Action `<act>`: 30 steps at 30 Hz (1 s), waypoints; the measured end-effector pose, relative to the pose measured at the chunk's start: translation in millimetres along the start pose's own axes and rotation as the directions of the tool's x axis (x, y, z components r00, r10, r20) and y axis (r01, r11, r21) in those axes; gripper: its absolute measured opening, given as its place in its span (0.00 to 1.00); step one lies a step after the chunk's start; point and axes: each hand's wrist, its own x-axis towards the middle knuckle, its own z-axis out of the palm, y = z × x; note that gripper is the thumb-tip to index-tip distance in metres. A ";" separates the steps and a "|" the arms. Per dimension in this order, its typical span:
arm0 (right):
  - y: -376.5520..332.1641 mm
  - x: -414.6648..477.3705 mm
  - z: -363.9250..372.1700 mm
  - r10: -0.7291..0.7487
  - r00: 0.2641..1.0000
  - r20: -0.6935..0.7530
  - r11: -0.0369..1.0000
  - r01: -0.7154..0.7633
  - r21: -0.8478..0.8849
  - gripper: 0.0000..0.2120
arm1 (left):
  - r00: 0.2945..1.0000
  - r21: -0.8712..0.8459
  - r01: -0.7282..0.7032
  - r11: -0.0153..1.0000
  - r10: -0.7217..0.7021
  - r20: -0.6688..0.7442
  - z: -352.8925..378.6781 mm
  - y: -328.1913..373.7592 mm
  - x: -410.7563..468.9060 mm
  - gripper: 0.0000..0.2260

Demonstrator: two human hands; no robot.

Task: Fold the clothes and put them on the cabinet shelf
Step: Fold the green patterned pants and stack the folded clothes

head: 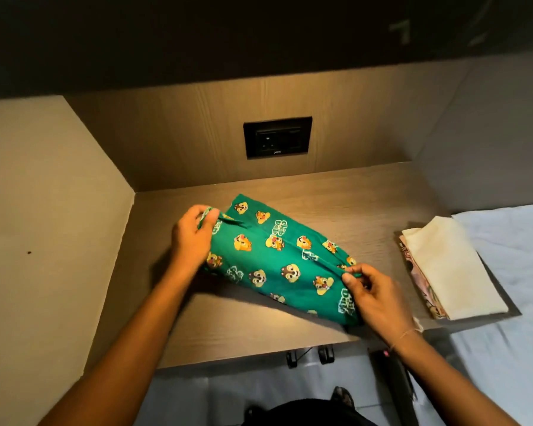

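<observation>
Between left hand (191, 238) and right hand (373, 293), the green garment (277, 259) is soft matt printed cloth; the shelf (336, 192) beneath shows matt wood grain.

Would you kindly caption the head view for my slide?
Left hand and right hand pinch opposite ends of a green cartoon-print garment over the wooden shelf, near a folded stack.

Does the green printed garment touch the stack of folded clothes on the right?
Apart. The head view shows bare wood of the shelf between the green garment and the folded stack.
</observation>
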 end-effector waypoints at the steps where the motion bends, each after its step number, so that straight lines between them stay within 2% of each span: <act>1: -0.6 9.8 0.4 0.027 1.000 -0.016 0.999 -0.027 -0.035 0.01 | 0.999 0.076 0.005 0.997 -0.007 0.031 8.5 0.4 15.9 0.03; 5: 0.7 42.8 5.1 0.109 0.989 -0.103 0.973 -0.127 -0.192 0.03 | 0.990 0.306 0.011 0.952 -0.052 0.128 43.2 4.6 61.7 0.08; 8: 5.6 55.9 9.3 0.108 0.972 -0.209 0.900 -0.185 -0.395 0.07 | 0.985 0.381 0.004 0.925 -0.071 0.160 65.7 5.1 78.7 0.09; 10: 8.5 57.9 11.0 0.073 0.963 -0.259 0.863 -0.192 -0.468 0.09 | 0.988 0.383 0.002 0.924 -0.062 0.144 72.9 6.6 81.2 0.10; 11: 10.3 57.9 11.3 0.049 0.961 -0.272 0.856 -0.181 -0.485 0.10 | 0.989 0.416 -0.024 0.909 -0.039 0.143 73.9 7.1 78.8 0.14; 13: 13.6 54.9 10.0 0.002 0.965 -0.262 0.856 -0.137 -0.498 0.14 | 0.988 0.571 -0.099 0.815 0.009 0.157 71.8 7.1 61.7 0.23; 16: 23.5 46.5 6.9 -0.102 0.989 -0.106 0.862 0.035 -0.505 0.15 | 0.981 0.660 -0.184 0.728 0.090 0.174 75.9 3.0 -1.5 0.28; 18: 27.3 38.9 6.1 -0.113 0.992 0.052 0.833 0.123 -0.540 0.16 | 0.957 0.680 -0.260 0.686 0.088 0.278 85.4 -3.1 -57.6 0.30; 21: 27.4 26.1 5.8 -0.129 0.977 0.170 0.802 0.204 -0.562 0.17 | 0.897 0.706 -0.363 0.608 0.024 0.441 91.7 -18.5 -93.3 0.30; 24: 19.8 9.8 8.5 -0.184 0.916 0.356 0.819 0.343 -0.461 0.17 | 0.872 0.658 -0.417 0.627 0.071 0.485 78.4 -23.5 -67.4 0.28; 26: 12.7 3.3 9.6 -0.200 0.860 0.469 0.833 0.402 -0.381 0.17 | 0.831 0.618 -0.482 0.621 0.100 0.547 67.3 -16.9 -48.9 0.27; 28: 7.1 6.2 6.3 -0.229 0.843 0.486 0.832 0.429 -0.352 0.16 | 0.781 0.565 -0.549 0.615 0.137 0.610 58.6 -10.8 -50.1 0.25; 30: 5.0 13.0 0.2 -0.322 0.830 0.456 0.800 0.496 -0.337 0.17 | 0.747 0.471 -0.594 0.652 0.231 0.623 47.6 -9.0 -72.5 0.21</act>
